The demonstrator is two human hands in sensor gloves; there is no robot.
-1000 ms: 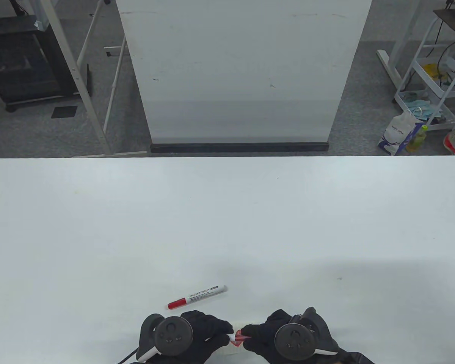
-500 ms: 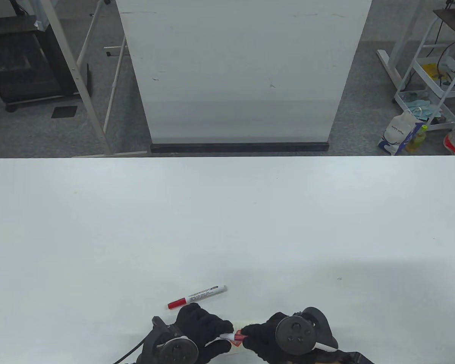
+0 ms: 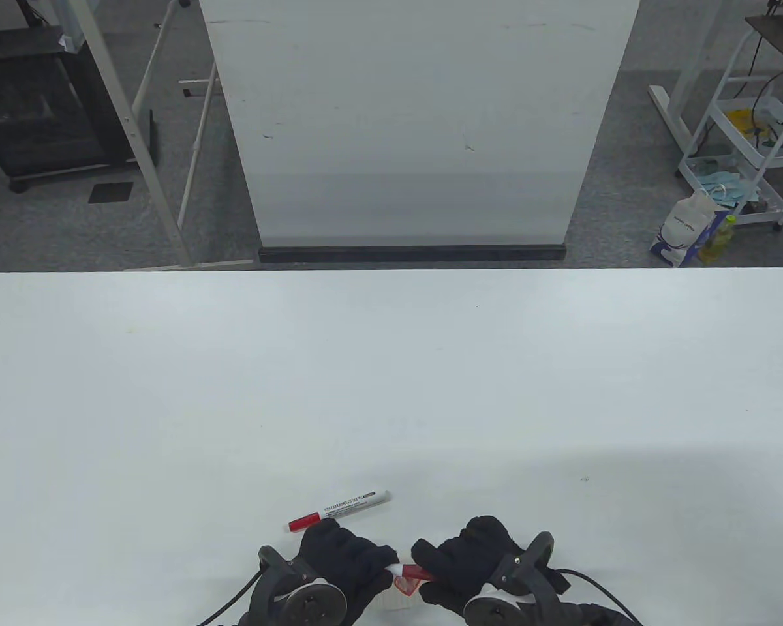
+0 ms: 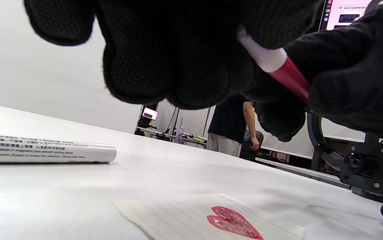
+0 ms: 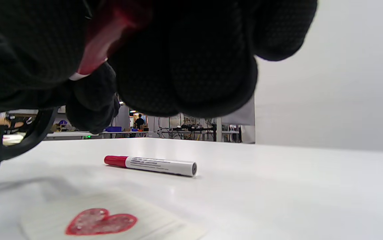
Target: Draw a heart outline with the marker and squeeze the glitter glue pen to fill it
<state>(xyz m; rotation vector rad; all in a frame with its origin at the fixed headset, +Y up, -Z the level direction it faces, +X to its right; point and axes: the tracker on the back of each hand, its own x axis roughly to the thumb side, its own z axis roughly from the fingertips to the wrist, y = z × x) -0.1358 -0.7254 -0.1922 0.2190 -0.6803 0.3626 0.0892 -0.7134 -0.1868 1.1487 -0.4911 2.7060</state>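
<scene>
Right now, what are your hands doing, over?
Left hand and right hand both grip the red-and-white glitter glue pen. Red heart on paper looks filled. Capped red-and-white marker lies aside, clear.

Left hand [image 3: 342, 554] and right hand [image 3: 460, 561] meet at the table's six o'clock edge (fingers curled, knuckles toward twelve).

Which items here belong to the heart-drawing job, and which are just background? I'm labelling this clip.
Belonging to the job:
red-capped white marker
red and white glitter glue pen, held by left hand and right hand
lined paper with red heart

Just background:
white panel
white bag
</scene>
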